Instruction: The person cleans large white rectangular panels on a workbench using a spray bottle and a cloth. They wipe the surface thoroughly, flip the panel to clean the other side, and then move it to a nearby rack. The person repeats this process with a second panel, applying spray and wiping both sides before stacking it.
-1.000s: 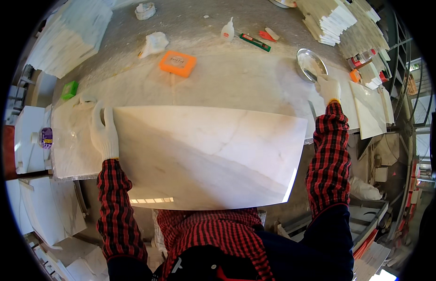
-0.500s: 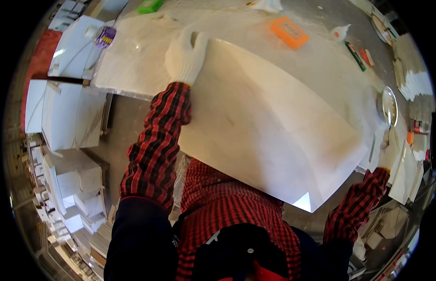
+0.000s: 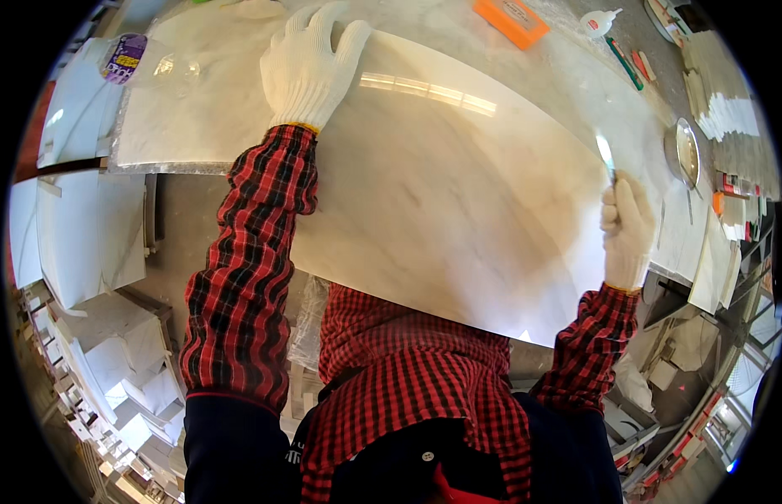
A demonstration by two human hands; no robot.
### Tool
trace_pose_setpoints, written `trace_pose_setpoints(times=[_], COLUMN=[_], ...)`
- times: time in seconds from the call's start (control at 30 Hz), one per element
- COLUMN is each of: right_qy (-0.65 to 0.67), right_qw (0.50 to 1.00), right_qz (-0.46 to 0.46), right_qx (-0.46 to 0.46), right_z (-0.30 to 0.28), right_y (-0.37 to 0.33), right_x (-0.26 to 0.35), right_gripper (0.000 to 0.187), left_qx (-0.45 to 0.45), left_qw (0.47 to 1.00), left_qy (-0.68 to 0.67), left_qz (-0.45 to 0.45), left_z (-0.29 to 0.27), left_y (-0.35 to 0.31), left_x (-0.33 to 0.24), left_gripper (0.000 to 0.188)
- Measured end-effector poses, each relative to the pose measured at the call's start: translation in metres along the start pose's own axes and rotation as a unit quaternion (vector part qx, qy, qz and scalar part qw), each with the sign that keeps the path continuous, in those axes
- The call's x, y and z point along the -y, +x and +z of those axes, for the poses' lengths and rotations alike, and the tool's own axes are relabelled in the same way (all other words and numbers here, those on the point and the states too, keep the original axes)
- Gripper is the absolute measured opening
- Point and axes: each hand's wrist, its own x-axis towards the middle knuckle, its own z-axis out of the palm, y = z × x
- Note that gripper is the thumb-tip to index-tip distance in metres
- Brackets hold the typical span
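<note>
In front of me lies a glossy cream marble slab [image 3: 441, 185], its near edge sticking out over my apron. My left hand [image 3: 308, 71], in a white knitted glove, rests at the slab's far left corner with the fingers stretched and spread. Over the slab's right end, my gloved right hand [image 3: 629, 223] is closed around a small spatula [image 3: 605, 153] whose shiny blade points away from me. The handle is mostly hidden in the fist. A round metal bowl [image 3: 683, 154] stands just beyond this hand, to the right.
A pale work table [image 3: 197, 109] runs under the slab. On it are an orange box [image 3: 513, 21], a white squeeze bottle [image 3: 599, 23], a green stick-like tool [image 3: 624, 63] and a clear bottle with a purple label [image 3: 124, 59]. Stacked white slabs [image 3: 97, 235] stand at left.
My right hand has moved left from beside the metal bowl to over the slab, bringing the spatula along. The left hand stays at the slab's far corner, its fingers now more spread. The view has shifted.
</note>
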Motion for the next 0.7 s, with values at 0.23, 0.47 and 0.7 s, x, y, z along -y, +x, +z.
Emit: trace_pose_setpoints(times=[0.23,0.47,0.7], right_qy=[0.010,-0.096,-0.125], right_qw=[0.997,0.990,0.985], right_qz=[0.039,0.014,0.019], right_qx=[0.059,0.102,0.117], right_z=[0.040,0.078,0.095], right_y=[-0.016,-0.028,-0.027], right_x=[-0.007,0.009,0.014], right_gripper=[0.030,0.029,0.026], left_qx=[-0.002,0.021,-0.029], left_qw=[1.000,1.000,0.999], left_qy=[0.016,-0.002,-0.004], left_qz=[0.000,-0.017,0.018], left_z=[0.004,0.006,-0.004], left_y=[-0.001,-0.003,-0.002], left_x=[0.007,0.010,-0.006], left_gripper=[0.052,0.050,0.032])
